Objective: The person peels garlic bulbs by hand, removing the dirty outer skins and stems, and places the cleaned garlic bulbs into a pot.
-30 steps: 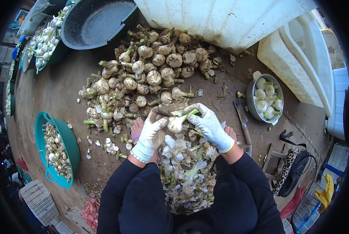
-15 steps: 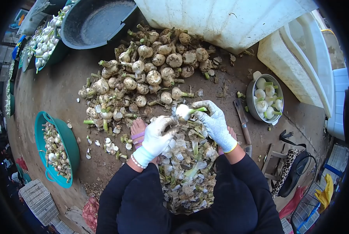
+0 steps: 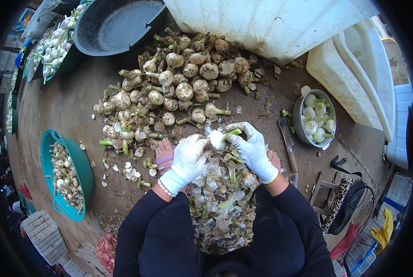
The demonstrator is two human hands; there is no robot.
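A white peeled garlic bulb with a short green stem is held between my two gloved hands. My right hand grips it by the stem with thumb and fingers. From the other side, my left hand has its fingertips closed against the bulb's left edge. Below them, between my legs, lies a heap of papery peelings. Just beyond my hands spreads a large pile of dirt-covered garlic bulbs with cut stems.
To the right, a metal pot holds several peeled bulbs, with a knife beside it. A green basket of small garlic stands left. A dark basin and a white container sit at the back.
My left hand has moved up and right, bringing its fingers against the bulb. The right hand keeps its hold on the stem, and the bulb has shifted slightly.
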